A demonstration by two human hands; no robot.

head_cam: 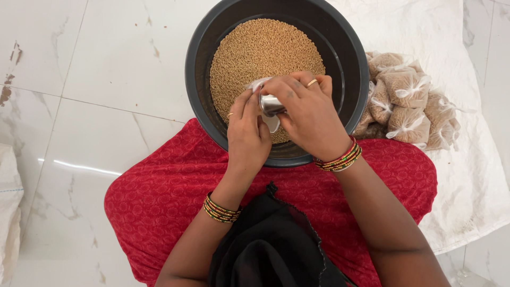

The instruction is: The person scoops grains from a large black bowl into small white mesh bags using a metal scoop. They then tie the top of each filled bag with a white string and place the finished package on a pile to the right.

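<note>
**Grain bagging under way, with a pile of tied bags already beside the tub**

The right hand [308,114] is closed around a small steel cup [271,104], tipped on its side over the near part of the dark round tub [197,69]. The left hand [247,135] pinches the mouth of a thin clear plastic bag [272,123] with narrowed fingers, holding it right at the cup's rim. Both hands hover over the near rim of the tub, which rests on the floor against the person's red-clothed lap.

As for progress, a cluster of filled, knotted bags [406,101] lies on the white sack cloth [467,175] just beside the tub's right edge, so several portions appear done. The tub holds a broad heap of grain [260,50], which suggests much remains to portion out. The bag in hand looks nearly empty, though the fingers hide most of it; I judge this portion barely begun and its knot not yet tied.
</note>
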